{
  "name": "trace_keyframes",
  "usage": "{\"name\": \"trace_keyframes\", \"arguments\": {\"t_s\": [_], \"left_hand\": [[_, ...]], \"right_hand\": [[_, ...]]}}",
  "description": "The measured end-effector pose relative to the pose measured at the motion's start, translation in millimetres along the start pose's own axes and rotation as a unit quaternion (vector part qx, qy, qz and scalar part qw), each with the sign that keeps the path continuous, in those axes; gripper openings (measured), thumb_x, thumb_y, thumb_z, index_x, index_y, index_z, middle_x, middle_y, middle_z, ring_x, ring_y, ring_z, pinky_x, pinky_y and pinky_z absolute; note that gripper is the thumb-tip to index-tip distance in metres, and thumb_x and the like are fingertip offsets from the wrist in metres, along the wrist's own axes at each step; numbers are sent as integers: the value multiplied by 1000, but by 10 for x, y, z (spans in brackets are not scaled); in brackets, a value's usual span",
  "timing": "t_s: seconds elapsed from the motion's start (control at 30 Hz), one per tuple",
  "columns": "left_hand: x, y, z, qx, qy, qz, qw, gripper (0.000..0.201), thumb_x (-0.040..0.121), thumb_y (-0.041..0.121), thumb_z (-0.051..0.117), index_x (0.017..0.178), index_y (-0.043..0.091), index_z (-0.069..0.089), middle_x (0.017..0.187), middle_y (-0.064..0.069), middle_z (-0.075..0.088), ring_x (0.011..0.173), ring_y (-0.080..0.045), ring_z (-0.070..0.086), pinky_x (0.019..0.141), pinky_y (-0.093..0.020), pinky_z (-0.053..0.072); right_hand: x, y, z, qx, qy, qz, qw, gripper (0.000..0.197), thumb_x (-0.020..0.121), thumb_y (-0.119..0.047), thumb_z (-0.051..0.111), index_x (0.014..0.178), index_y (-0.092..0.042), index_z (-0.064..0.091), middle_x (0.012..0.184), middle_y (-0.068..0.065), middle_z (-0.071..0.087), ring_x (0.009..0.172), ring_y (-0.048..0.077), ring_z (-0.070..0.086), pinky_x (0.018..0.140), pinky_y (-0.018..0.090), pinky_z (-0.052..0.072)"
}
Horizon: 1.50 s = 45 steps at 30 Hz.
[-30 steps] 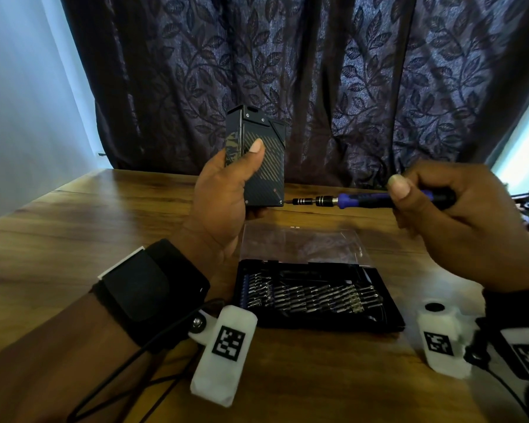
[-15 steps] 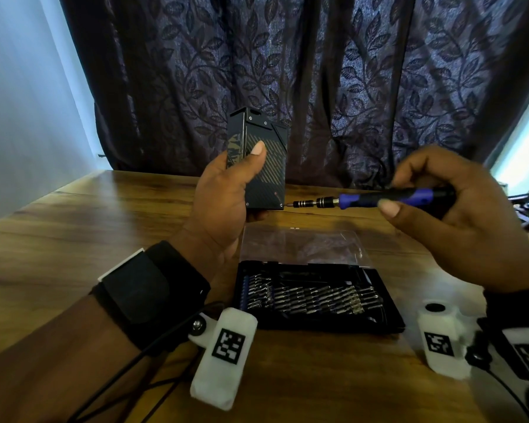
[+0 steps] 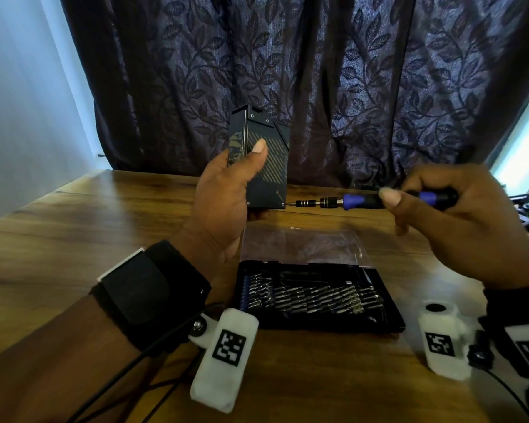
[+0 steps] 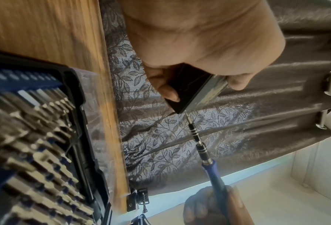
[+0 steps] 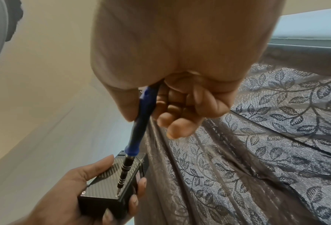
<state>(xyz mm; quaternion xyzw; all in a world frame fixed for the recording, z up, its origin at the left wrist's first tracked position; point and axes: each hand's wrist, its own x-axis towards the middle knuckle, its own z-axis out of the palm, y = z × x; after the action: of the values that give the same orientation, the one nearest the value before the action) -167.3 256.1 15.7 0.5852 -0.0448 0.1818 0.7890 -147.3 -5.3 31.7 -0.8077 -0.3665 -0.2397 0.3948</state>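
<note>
My left hand grips a black box-shaped device with a striped carbon-look face, upright above the table, thumb across its front. In the right wrist view the device shows a small screw at its lower corner. My right hand holds a blue and black precision screwdriver level, thumb and fingers round the handle. Its bit tip meets the device's lower right corner screw. The left wrist view shows the screwdriver reaching the device's corner.
An open black case of several screwdriver bits lies on the wooden table below the hands, its clear lid folded back. Dark leaf-patterned curtains hang behind. Black clips sit at the far right edge.
The right thumb and fingers have shifted round the screwdriver handle, as in a turning motion, and the bit tip has closed onto the corner screw. The left hand and device hold still.
</note>
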Motion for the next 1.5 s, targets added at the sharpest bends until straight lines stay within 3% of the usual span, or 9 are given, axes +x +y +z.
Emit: {"name": "trace_keyframes", "arguments": {"t_s": [0.13, 0.3, 0.4, 0.53, 0.7, 0.93, 1.13, 1.33, 1.5], "left_hand": [[6, 18, -2, -5, 1, 10, 1000, 47, 96, 47, 61, 127, 12, 65, 119, -21, 73, 85, -28, 70, 49, -26, 50], [1, 32, 1, -6, 10, 8, 1000, 40, 101, 40, 58, 127, 11, 65, 121, -24, 71, 84, -28, 69, 48, -26, 50], [-3, 28, 7, -1, 8, 6, 1000, 38, 102, 38, 56, 127, 11, 65, 119, -22, 72, 81, -24, 69, 48, -24, 49], [-20, 32, 20, -2, 4, 13, 1000, 39, 101, 38, 59, 125, 8, 66, 118, -26, 70, 81, -27, 68, 47, -25, 49], [-29, 28, 27, 6, 0, 9, 1000, 37, 103, 39, 56, 123, 9, 67, 118, -24, 71, 84, -28, 68, 48, -24, 49], [-38, 39, 29, 9, -7, 6, 1000, 28, 103, 38, 56, 112, 15, 69, 113, -21, 73, 80, -24, 69, 47, -24, 48], [-39, 35, 34, 12, -12, 6, 1000, 27, 104, 35, 54, 113, 13, 67, 105, -19, 72, 75, -21, 67, 47, -23, 49], [-18, 31, 22, 6, -6, 6, 1000, 30, 103, 37, 55, 118, 12, 67, 103, -15, 73, 74, -19, 69, 47, -23, 48], [-35, 43, 32, 9, -5, 4, 1000, 33, 103, 36, 55, 120, 10, 66, 105, -16, 73, 75, -19, 69, 47, -23, 49]], "right_hand": [[-3, 19, 18, 10, 6, 17, 1000, 59, 103, -47, 55, 59, -8, 66, 46, -4, 57, 38, 6, 48, 47, 11, 34], [19, 20, 13, 22, 23, -7, 999, 27, 84, -49, 69, 88, -23, 63, 70, 10, 64, 60, 37, 60, 56, 44, 49], [9, -17, 26, -3, 11, -32, 999, 37, 92, -47, 62, 73, -16, 63, 60, 0, 60, 49, 14, 51, 50, 24, 39], [6, -20, 36, 18, 7, -17, 1000, 48, 98, -47, 54, 66, -13, 65, 55, -1, 62, 47, 10, 54, 51, 16, 39], [3, 1, 22, 30, 26, -25, 999, 27, 84, -45, 70, 92, -21, 60, 73, 3, 66, 62, 31, 62, 58, 40, 49], [1, -27, 40, -59, 65, -15, 996, 47, 94, -51, 59, 66, -13, 61, 56, 7, 60, 52, 22, 54, 51, 35, 41], [-4, -18, 23, 7, 39, -20, 999, 30, 83, -46, 71, 89, -18, 60, 68, 2, 63, 57, 32, 60, 54, 41, 47], [-4, -76, 43, -50, 39, -12, 998, 46, 91, -53, 61, 66, -14, 61, 52, 2, 55, 45, 17, 50, 41, 20, 33], [6, -61, 47, -3, 47, -3, 999, 34, 88, -56, 63, 85, -22, 67, 67, -1, 68, 55, 20, 62, 54, 36, 49]]}}
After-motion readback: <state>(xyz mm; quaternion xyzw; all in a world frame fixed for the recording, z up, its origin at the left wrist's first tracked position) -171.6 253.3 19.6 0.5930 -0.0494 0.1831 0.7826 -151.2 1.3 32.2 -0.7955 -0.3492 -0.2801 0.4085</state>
